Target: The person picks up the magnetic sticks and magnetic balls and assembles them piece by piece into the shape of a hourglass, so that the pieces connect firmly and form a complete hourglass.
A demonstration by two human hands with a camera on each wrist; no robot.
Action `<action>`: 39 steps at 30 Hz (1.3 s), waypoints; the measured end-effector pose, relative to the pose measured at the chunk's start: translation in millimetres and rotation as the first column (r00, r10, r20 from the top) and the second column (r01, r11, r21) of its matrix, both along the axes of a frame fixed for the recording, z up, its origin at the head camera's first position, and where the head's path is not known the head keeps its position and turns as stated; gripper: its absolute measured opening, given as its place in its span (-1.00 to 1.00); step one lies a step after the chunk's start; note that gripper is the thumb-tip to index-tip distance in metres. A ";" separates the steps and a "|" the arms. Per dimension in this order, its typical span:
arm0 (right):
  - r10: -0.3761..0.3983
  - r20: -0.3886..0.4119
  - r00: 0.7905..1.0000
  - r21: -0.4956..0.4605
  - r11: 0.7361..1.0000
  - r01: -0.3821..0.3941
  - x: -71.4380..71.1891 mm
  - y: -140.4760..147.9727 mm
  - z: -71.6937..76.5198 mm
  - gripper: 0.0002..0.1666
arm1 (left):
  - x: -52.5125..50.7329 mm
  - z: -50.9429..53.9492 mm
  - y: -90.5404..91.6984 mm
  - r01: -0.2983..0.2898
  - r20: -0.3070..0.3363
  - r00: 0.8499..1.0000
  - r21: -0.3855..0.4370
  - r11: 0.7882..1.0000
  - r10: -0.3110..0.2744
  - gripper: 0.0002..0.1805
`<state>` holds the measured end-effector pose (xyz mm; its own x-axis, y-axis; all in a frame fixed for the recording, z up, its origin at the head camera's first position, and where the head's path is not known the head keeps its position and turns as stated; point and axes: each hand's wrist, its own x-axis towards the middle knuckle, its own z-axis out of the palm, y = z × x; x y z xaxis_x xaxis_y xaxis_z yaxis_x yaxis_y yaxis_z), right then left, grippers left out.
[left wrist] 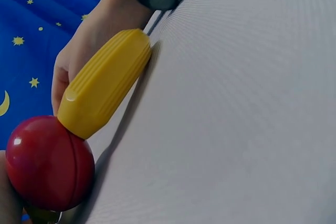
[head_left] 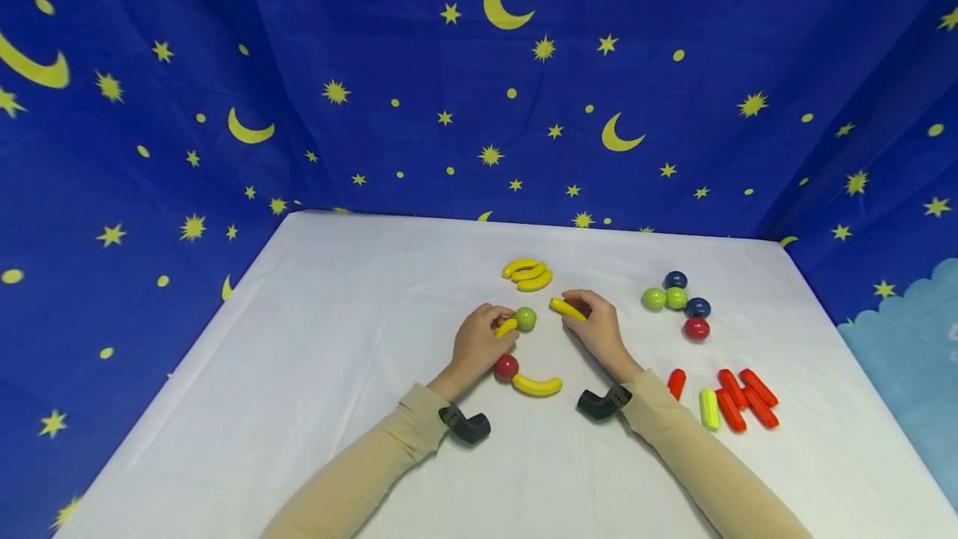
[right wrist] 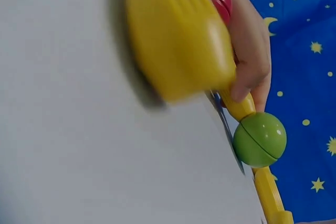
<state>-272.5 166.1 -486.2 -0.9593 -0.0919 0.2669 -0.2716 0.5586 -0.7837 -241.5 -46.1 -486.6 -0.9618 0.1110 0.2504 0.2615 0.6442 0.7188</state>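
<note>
My left hand pinches a yellow toy banana, whose end touches a green ball. A red ball lies just below that hand, with another toy banana against its right side. To the right, my right hand holds a further yellow toy banana by its lower end, apart from the green ball. In the left wrist view the red ball meets the ridged lower banana. The right wrist view shows the green ball touching the left hand's banana.
A small group of toy bananas lies behind the hands. Blue, green and red balls cluster at right. Nearer on the right are several red sticks and a yellow-green one. A starry blue curtain surrounds the white table.
</note>
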 end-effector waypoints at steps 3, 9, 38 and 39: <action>-0.016 0.008 1.000 -0.022 1.000 0.016 4.9 -0.8 -0.6 -0.58 | 0.4 0.5 -0.6 -0.020 0.002 1.000 -0.003 1.000 0.020 -0.71; -0.015 0.021 1.000 -0.062 0.998 0.016 13.5 -8.7 -0.2 -0.62 | 0.8 0.0 -1.1 -0.008 0.002 1.000 0.001 1.000 0.008 -0.70; -0.020 -0.124 0.992 -0.083 0.997 0.010 14.8 -9.6 10.1 -0.79 | -4.3 -3.5 0.1 0.015 -0.024 1.000 0.119 0.993 -0.012 -0.75; -0.066 -0.151 0.986 -0.089 0.995 0.053 12.9 -5.4 12.0 -0.80 | -4.3 -3.5 -0.3 -0.006 -0.016 1.000 0.119 0.993 0.008 -0.77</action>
<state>-259.6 160.8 -474.1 -0.9095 -0.0071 0.4157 -0.3606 0.5113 -0.7801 -245.8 -46.4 -490.1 -0.9580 0.0724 0.2774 0.2696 0.5567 0.7857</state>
